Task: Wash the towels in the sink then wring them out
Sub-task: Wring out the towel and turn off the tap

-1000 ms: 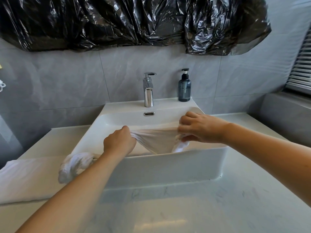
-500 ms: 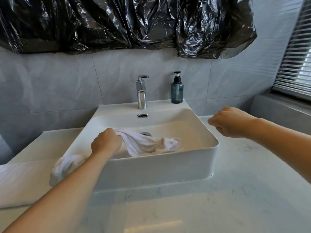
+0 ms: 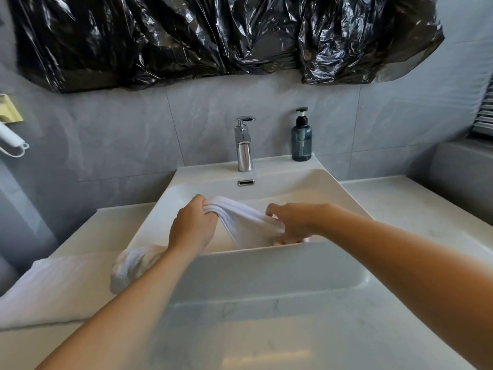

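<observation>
A white towel (image 3: 240,220) hangs bunched over the basin of the white sink (image 3: 266,265). My left hand (image 3: 192,225) grips its left end above the basin's left side. My right hand (image 3: 290,220) has its fingers curled round the towel's right end, low inside the basin near the front wall. Between the two hands the cloth sags in folds. A second, twisted white towel (image 3: 133,263) lies over the sink's front left corner, partly hidden by my left forearm. A flat white towel (image 3: 50,287) is spread on the counter at the left.
A chrome tap (image 3: 244,145) and a dark blue soap pump bottle (image 3: 301,137) stand on the sink's back ledge. Pale marble counter (image 3: 400,209) runs to the right and front. Black plastic sheeting (image 3: 226,36) covers the wall above. A white device hangs at far left.
My right hand, which had let go and swung out over the counter at the right, has come back into the basin and taken hold of the towel's right end. The left hand kept its grip.
</observation>
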Tool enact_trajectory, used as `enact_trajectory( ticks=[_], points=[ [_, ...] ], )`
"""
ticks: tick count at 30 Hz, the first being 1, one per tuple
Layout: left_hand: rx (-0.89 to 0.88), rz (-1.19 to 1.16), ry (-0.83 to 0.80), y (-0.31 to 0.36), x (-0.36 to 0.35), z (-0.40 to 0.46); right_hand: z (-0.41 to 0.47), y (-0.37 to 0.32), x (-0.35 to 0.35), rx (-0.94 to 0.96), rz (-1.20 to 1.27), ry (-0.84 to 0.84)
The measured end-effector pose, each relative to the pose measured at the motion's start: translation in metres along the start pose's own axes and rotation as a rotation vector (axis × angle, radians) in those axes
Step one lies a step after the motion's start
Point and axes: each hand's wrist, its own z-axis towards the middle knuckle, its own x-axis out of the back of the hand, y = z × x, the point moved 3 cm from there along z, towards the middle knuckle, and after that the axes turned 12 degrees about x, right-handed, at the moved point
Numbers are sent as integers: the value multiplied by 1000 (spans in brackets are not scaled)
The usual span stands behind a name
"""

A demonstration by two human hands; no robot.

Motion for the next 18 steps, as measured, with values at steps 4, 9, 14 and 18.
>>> enact_trajectory(
  ticks=[4,9,14,18],
  points=[
    [97,-19,-2,-1,0,2,-4,5,1,-97,-129,-185],
    [162,-36,12,-4,2,1,-17,8,-2,-261,-177,-349],
    [205,-67,10,-6,2,2,-31,8,9,-250,-219,-281],
    [241,-97,-26,-9,1,5,-40,28,40,-213,-436,55]
  ],
)
